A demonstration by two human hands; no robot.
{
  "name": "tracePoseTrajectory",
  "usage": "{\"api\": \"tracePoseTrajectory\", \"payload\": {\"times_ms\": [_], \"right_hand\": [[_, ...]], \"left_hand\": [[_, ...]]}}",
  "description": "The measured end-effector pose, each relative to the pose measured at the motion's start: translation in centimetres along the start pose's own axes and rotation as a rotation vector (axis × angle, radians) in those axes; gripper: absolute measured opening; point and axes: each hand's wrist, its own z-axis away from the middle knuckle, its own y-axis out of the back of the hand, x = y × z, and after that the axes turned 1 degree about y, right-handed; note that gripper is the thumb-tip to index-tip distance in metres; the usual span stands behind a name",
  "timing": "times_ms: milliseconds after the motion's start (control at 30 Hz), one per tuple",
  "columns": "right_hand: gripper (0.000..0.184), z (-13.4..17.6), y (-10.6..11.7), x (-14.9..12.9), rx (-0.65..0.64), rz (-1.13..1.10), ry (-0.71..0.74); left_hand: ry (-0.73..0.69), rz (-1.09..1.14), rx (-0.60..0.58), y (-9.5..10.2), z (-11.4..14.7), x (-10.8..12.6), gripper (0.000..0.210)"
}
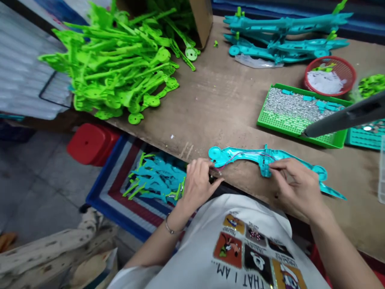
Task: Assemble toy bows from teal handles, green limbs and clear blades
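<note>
A teal plastic toy bow half (249,154) lies across the table's near edge, its hollow inner side up. Thin reddish-purple wires (230,158) run along it from the middle block towards its round left end. At that end, the curled fingers of my left hand (198,178) hold the wires, whose small tip shows beside the thumb. My right hand (296,182) pinches at the right side of the bow's middle block; what lies between its fingertips is too small to make out.
Bright green plastic parts (120,68) are heaped at the back left beside a cardboard box (203,24). Several teal bows (279,40) lie at the back. A green tray (281,126) of small metal pieces, a red basket (351,76) and a dark grey tool (345,116) are at right.
</note>
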Motion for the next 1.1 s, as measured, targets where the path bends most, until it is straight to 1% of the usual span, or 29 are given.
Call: {"api": "tracePoseTrajectory", "payload": {"times_ms": [67, 133, 200, 267, 333, 433, 500, 533, 600, 700, 767, 833, 867, 933, 1000, 1067, 1100], "right_hand": [[0.016, -1.8, -2.6, -1.4, -0.098, 0.010, 0.147], [0.015, -3.1, -5.5, -2.8, -0.193, 0.090, 0.296], [0.012, -4.1, -8.0, -3.7, -0.250, 0.190, 0.413], [0.010, -4.7, -9.7, -3.9, -0.263, 0.241, 0.480], [0.009, -5.0, -10.1, -3.7, -0.231, 0.186, 0.469], [0.007, -5.5, -8.7, -3.5, -0.105, -0.091, 0.352], [0.010, -5.9, -7.3, -3.7, -0.005, -0.251, 0.266], [0.011, -6.1, -6.6, -3.9, 0.029, -0.292, 0.238], [0.012, -6.4, -5.5, -4.4, 0.052, -0.316, 0.216], [0.012, -6.3, -4.5, -4.9, 0.042, -0.325, 0.193], [0.011, -6.1, -4.0, -5.0, 0.062, -0.368, 0.103], [0.009, -5.9, -3.3, -5.1, 0.101, -0.475, -0.035], [0.008, -5.8, -2.9, -5.2, 0.133, -0.547, -0.104], [0.008, -5.5, -1.4, -5.3, 0.257, -0.677, -0.185], [0.007, -4.9, 0.8, -5.1, 0.466, -0.738, -0.179], [0.009, -3.7, 3.7, -4.5, 0.714, -0.698, -0.146], [0.010, -2.8, 5.3, -3.9, 0.824, -0.616, -0.168]], "left_hand": [[-0.005, 0.044, 0.067, -0.5, 0.5, -0.5, 0.044], [-0.012, 0.088, 0.137, -1.0, 0.8, -0.8, 0.043], [-0.017, 0.141, 0.181, -1.2, 1.0, -1.0, 0.045], [-0.021, 0.194, 0.203, -1.2, 1.0, -1.2, 0.050], [-0.033, 0.237, 0.230, -1.1, 1.0, -1.4, 0.055], [-0.041, 0.332, 0.320, -0.8, 0.7, -1.2, 0.062], [-0.015, 0.466, 0.409, -0.5, 0.0, -0.5, 0.065], [0.000, 0.550, 0.426, -0.4, -0.5, 0.1, 0.062], [0.036, 0.756, 0.388, -0.1, -1.7, 1.5, 0.051], [0.059, 1.128, 0.261, 0.4, -3.9, 4.0, 0.042], [0.040, 1.319, 0.221, 0.6, -5.3, 5.3, 0.038], [-0.005, 1.400, 0.202, 0.7, -6.6, 6.1, 0.030], [-0.015, 1.418, 0.214, 0.7, -7.2, 6.4, 0.029], [-0.004, 1.440, 0.300, 0.5, -8.2, 6.6, 0.032], [0.048, 1.455, 0.433, 0.5, -9.0, 6.4, 0.034], [0.105, 1.468, 0.563, 0.6, -9.6, 6.0, 0.033], [0.132, 1.475, 0.614, 0.7, -9.7, 5.8, 0.035]]}}
